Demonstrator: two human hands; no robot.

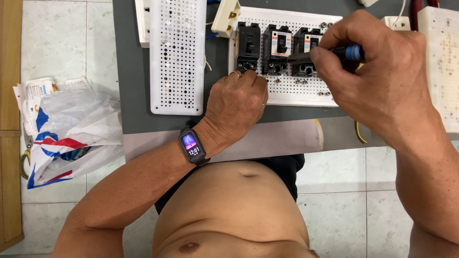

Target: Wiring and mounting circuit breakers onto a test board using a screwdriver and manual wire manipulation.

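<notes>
Right hand (382,76), nearest the lens, grip pressed around a screwdriver (330,53), shaft running toward 9 o'clock to the middle breaker (278,49). Left hand (236,102) rests on the white board (291,88) at 6 o'clock of the left breaker (248,47), fingertips pinched on something small; cannot tell what. Judgement: keep the tip square in the terminal screw, left hand steadying, turn slowly. Board lies on the grey worktop (138,114).
</notes>
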